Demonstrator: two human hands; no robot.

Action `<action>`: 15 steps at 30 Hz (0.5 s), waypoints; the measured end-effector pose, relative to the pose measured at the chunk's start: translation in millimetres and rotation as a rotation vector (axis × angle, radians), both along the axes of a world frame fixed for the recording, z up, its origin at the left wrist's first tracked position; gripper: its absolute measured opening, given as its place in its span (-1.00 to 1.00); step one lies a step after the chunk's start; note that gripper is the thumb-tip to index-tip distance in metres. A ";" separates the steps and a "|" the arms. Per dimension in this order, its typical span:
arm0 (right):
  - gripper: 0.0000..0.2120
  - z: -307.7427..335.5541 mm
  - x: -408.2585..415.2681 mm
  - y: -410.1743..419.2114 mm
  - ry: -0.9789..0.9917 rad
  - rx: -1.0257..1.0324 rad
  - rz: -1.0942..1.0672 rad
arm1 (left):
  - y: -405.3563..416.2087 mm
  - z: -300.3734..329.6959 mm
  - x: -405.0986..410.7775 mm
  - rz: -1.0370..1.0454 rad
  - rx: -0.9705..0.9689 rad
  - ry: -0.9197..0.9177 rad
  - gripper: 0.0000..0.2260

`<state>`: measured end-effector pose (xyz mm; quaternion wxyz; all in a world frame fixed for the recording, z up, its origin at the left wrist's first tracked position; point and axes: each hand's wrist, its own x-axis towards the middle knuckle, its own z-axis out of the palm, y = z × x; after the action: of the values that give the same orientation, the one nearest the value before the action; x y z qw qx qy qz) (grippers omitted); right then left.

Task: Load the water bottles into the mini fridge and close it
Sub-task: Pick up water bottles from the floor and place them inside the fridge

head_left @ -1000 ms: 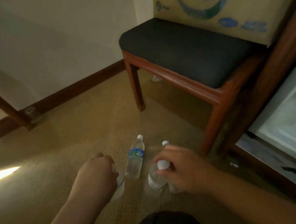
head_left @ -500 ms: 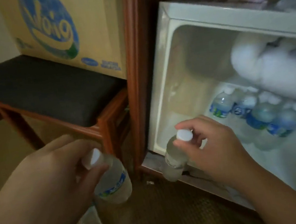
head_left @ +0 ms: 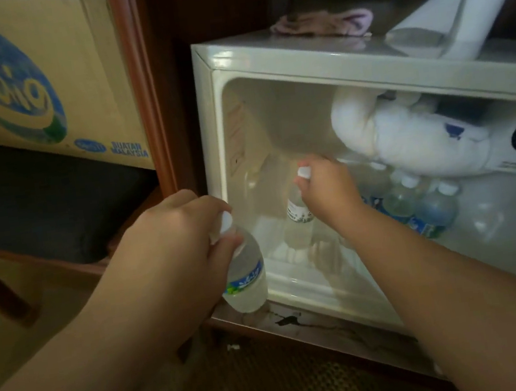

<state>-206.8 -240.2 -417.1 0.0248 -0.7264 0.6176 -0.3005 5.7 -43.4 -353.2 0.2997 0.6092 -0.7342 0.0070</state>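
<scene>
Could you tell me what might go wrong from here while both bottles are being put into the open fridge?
1. The right hand pinches its bottle near the cap only, so it could swing or slip as it is set down inside the mini fridge.
2. Standing bottles crowd the right side beside that hand; a nudge could topple them.
3. The left hand holds the second bottle outside, near the fridge's lower front edge, which it could strike on the way in.

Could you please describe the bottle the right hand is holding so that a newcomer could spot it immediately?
Look inside the open mini fridge, at its left half. The bottle hangs upright from the right hand, gripped at its white cap. Unlike the blue-labelled bottles lying to the right, its label is white.
</scene>
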 end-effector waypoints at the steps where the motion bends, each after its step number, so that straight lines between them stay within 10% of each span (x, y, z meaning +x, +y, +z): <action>1: -0.79 -0.2 -0.4 -8.3 0.057 0.001 0.002 | -0.4 -1.4 -0.1 0.002 0.000 0.005 -0.60; 15: -0.85 7.8 7.7 -54.7 0.446 -0.014 -0.025 | 16.2 -20.4 19.3 -0.009 0.058 -0.051 -0.70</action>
<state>-199.1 -294.9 -409.3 -0.1211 -0.7672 0.6148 -0.1370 25.0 -27.1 -373.6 0.2631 0.6139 -0.7442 0.0001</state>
